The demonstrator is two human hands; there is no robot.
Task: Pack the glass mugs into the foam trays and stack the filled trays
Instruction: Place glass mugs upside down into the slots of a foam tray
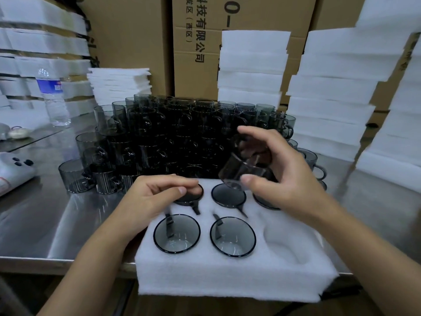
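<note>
A smoked-glass mug (245, 169) is hanging tilted in the air, base toward the camera, over the back row of a white foam tray (227, 277) that is already holding 5 mugs, with 1 pocket (284, 242) at the front right waiting empty. The likely trouble: the held mug is hovering just above the back-middle mug (228, 195) and the back-right mug (264, 202), so a slip or a hurried swing toward the empty pocket could be knocking glass on glass. Its handle also needs to line up with the pocket's slot, or the mug would probably be sitting proud and spoiling the stack. The tray is overhanging the front edge of the steel table (68, 213), so a hard push into that near pocket could be tipping it.

The right hand (287, 176) is gripping the mug from the side, thumb under the near wall and fingers arching over the top, wrist cocked. The left hand (157, 197) is lying palm down with bent fingers and thumb over the rim of the back-left mug (193, 195); whether it is pinching or only touching it cannot be told. The 2 hands are well apart.

Behind the tray, loose mugs (170, 137) are standing in crowded tiers, backed by foam stacks (330, 99) and cardboard cartons (193, 42).
</note>
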